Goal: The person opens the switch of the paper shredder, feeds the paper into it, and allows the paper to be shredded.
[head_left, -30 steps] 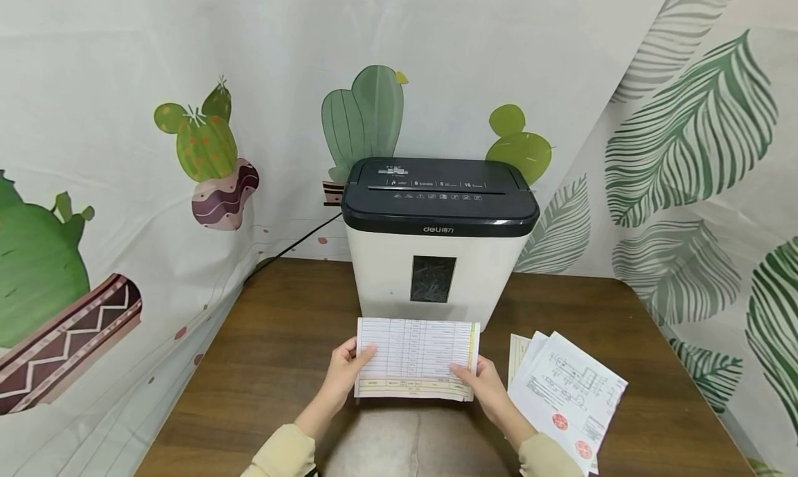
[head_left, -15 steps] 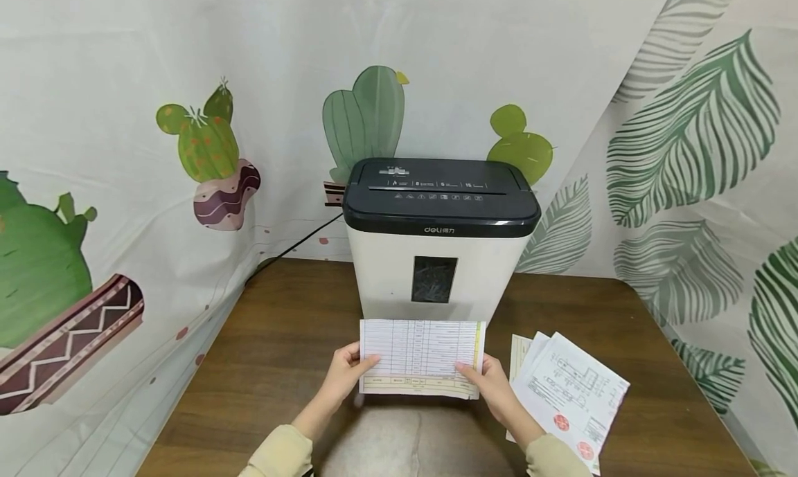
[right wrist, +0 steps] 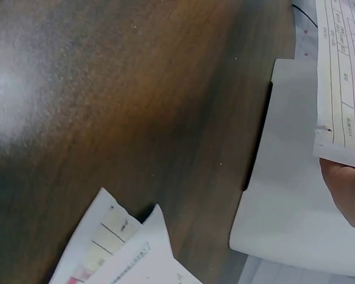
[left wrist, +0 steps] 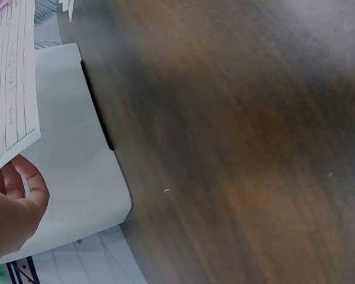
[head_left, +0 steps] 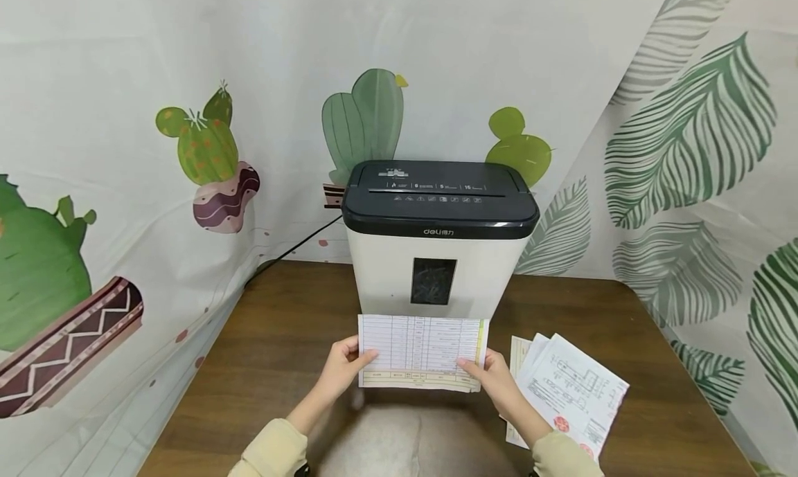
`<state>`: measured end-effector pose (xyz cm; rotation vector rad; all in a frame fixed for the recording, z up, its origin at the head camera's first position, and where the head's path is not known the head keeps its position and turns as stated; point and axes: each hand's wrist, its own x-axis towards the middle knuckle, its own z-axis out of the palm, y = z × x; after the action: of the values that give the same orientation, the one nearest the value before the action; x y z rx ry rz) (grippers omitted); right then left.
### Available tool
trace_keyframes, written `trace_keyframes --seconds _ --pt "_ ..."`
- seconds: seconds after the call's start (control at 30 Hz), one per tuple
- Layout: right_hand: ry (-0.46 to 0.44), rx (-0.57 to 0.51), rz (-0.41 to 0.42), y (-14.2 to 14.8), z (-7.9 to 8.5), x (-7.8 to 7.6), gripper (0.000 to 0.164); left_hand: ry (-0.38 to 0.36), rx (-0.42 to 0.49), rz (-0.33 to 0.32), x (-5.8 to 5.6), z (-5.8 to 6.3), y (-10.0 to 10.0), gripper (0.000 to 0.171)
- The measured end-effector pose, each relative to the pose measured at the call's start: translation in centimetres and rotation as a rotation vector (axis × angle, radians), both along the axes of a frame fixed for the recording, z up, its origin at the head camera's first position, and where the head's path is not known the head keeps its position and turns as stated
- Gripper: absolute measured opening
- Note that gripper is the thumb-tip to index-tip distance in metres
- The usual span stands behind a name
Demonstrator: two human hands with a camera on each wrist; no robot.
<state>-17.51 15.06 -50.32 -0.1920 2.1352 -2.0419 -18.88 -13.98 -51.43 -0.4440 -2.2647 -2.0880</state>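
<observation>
A printed form (head_left: 424, 345), a sheet with ruled rows and a yellow strip down its right side, is held level in front of the paper shredder (head_left: 383, 273). My left hand (head_left: 339, 370) pinches its left edge, thumb on top and fingers underneath. At the opposite edge my right hand (head_left: 497, 383) grips it the same way. In the left wrist view the fingers of the left hand (left wrist: 18, 198) curl beneath the sheet's corner. The right wrist view has part of the right hand (right wrist: 346, 192) under the form (right wrist: 343, 100). The shredder's feed slot (head_left: 436, 192) lies in its black top.
Several loose papers (head_left: 570, 394), one with drawings and red stamps, lie fanned on the brown wooden table (head_left: 268, 338) by my right forearm. A black cord (head_left: 299, 241) runs from the shredder to the left. A cactus-print curtain (head_left: 280, 117) hangs behind.
Both hands have brought the form slightly up and to the right in the head view, its far edge overlapping the shredder's lower front. The grip stays the same. The loose papers have stayed put.
</observation>
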Motion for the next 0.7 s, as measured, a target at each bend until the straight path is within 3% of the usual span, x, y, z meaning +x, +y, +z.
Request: trace_keyframes --seconds 0.43,0.7 --pt "0.004 0.025 -0.037 0.5 2.3 -0.3 0.038 0.038 -0.062 -0.093 -1.1 2.4 -0.1 0.025" --pt "0.000 0.022 -0.027 0.6 3.5 -0.4 0.040 0.044 -0.071 -0.107 -1.1 3.6 -0.1 0.024"
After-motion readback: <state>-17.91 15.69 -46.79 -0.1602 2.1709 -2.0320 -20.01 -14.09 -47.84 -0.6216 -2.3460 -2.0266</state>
